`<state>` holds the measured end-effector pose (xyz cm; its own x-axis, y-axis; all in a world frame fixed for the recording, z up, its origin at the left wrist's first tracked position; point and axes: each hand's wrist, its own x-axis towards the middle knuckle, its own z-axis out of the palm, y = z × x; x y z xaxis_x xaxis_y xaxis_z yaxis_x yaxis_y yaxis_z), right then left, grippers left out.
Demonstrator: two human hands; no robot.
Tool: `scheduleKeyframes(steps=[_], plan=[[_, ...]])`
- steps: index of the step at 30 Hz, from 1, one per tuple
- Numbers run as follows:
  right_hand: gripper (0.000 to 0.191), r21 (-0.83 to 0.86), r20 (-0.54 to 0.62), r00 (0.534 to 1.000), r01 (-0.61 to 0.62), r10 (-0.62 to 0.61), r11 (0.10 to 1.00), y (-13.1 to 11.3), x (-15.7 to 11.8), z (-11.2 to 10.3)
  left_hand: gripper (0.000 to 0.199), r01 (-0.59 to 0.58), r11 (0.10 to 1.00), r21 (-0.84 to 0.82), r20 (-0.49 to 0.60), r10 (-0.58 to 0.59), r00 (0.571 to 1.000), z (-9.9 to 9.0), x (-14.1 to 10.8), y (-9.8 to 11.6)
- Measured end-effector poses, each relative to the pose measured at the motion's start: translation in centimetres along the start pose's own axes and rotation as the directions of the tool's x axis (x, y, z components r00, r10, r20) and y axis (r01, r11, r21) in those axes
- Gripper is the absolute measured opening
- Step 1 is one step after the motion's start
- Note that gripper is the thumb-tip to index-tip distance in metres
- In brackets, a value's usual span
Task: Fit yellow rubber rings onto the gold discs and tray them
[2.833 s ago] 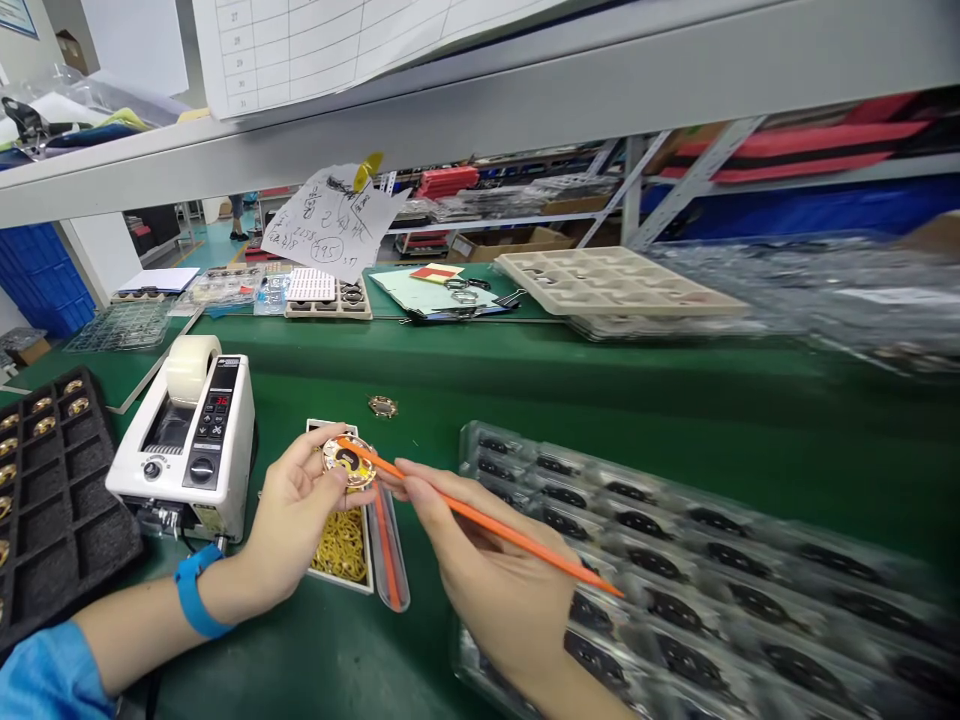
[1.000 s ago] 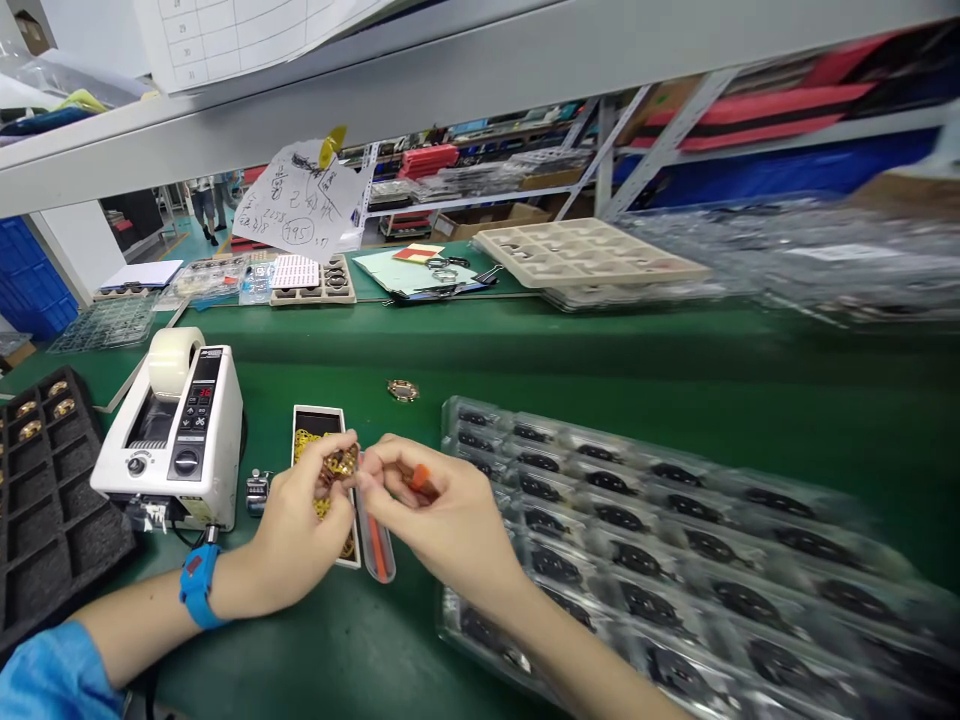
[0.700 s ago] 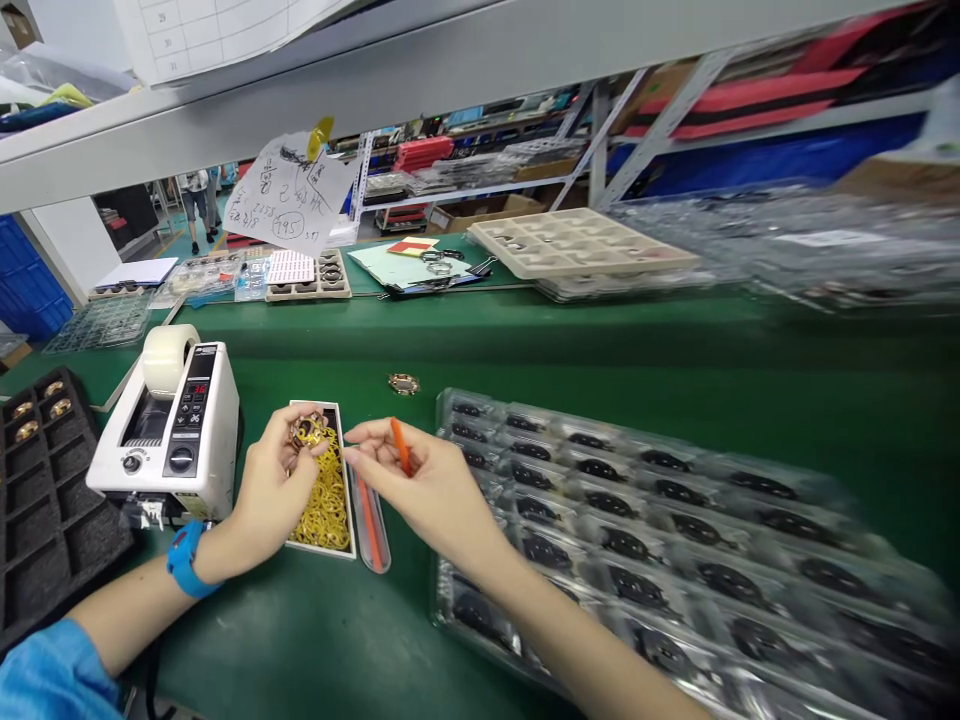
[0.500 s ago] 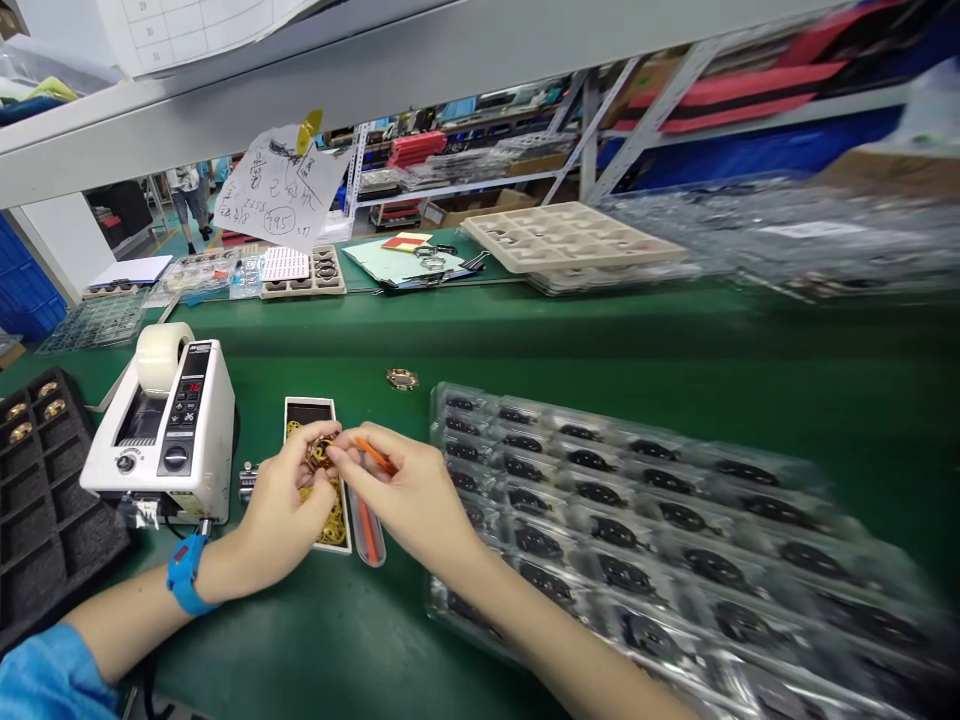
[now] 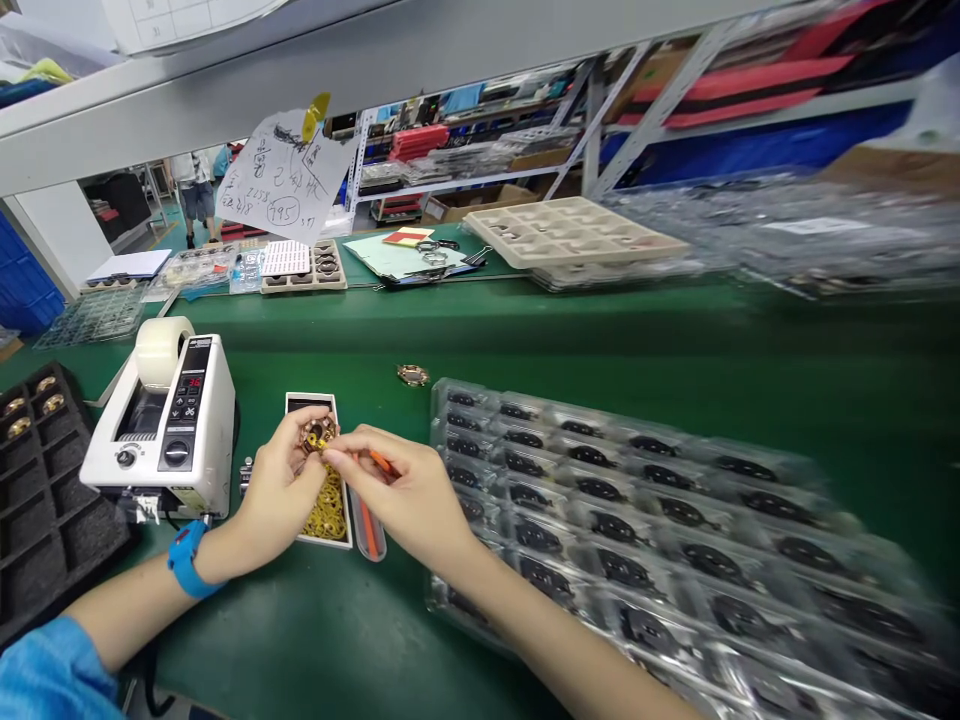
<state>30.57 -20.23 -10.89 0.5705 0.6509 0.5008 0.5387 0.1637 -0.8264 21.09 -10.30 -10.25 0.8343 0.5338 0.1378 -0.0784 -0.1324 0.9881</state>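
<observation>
Between thumb and fingers, my left hand (image 5: 277, 490) holds a small round rose-gold metal part (image 5: 318, 434) with yellow and black inside. My right hand (image 5: 405, 490) is closed around an orange stick-like tool (image 5: 384, 463), its fingertips at the metal part's lower right edge. Under the hands lies a white box (image 5: 349, 530) of small yellow pieces (image 5: 327, 510). Right of the box sits a clear narrow case (image 5: 370, 535) with an orange strip inside. Another rose-gold part (image 5: 412, 375) rests on the green bench.
At the left stand a white tape dispenser (image 5: 202, 430) and a black compartment tray (image 5: 45, 510) with gold parts. Clear trays (image 5: 622, 520) of black parts cover the right. A beige tray (image 5: 577, 235) and clipboard (image 5: 401, 262) lie behind. A person walks far off.
My left fingers have shifted so that more of the round part's face shows. My right fingertips have moved slightly left and down. The camera view has shifted a little.
</observation>
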Motion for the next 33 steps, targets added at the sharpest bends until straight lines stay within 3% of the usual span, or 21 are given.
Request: scheduleKeyframes(steps=[4, 9, 12, 17, 25, 28, 33], plan=[[0.014, -0.161, -0.024, 0.95, 0.302, -0.31, 0.94, -0.1, -0.4, -0.1, 0.031, 0.005, 0.988, -0.154, -0.003, -0.006, 1.0, 0.2, 0.0, 0.7], [0.017, -0.307, 0.013, 0.861, 0.488, -0.509, 0.817, -0.4, -0.7, -0.1, 0.033, -0.007, 0.971, -0.238, 0.009, 0.009, 1.0, 0.3, -0.3, 1.2], [0.018, -0.35, -0.004, 0.832, 0.518, -0.555, 0.78, -0.4, -0.7, -0.2, 0.033, -0.01, 0.961, -0.277, 0.016, 0.015, 1.0, 0.3, -0.4, 1.3], [0.018, -0.312, -0.064, 0.853, 0.476, -0.518, 0.822, -0.3, -0.7, -0.4, 0.034, 0.015, 0.93, -0.367, 0.032, -0.004, 0.999, 0.2, -0.4, 1.6], [0.021, -0.435, -0.031, 0.742, 0.593, -0.669, 0.678, -0.2, -0.7, -0.7, 0.038, 0.124, 0.86, -0.496, 0.073, -0.101, 0.992, 0.2, -0.5, 2.3], [0.022, -0.415, -0.042, 0.752, 0.586, -0.658, 0.696, -0.5, -0.6, -0.9, 0.037, 0.128, 0.855, -0.502, 0.1, -0.09, 0.991, 0.0, -0.6, 2.6], [0.016, -0.234, -0.223, 0.884, 0.36, -0.41, 0.903, -1.6, -0.3, -1.6, 0.031, 0.155, 0.849, -0.505, 0.111, -0.115, 0.987, 0.0, -0.7, 2.8]])
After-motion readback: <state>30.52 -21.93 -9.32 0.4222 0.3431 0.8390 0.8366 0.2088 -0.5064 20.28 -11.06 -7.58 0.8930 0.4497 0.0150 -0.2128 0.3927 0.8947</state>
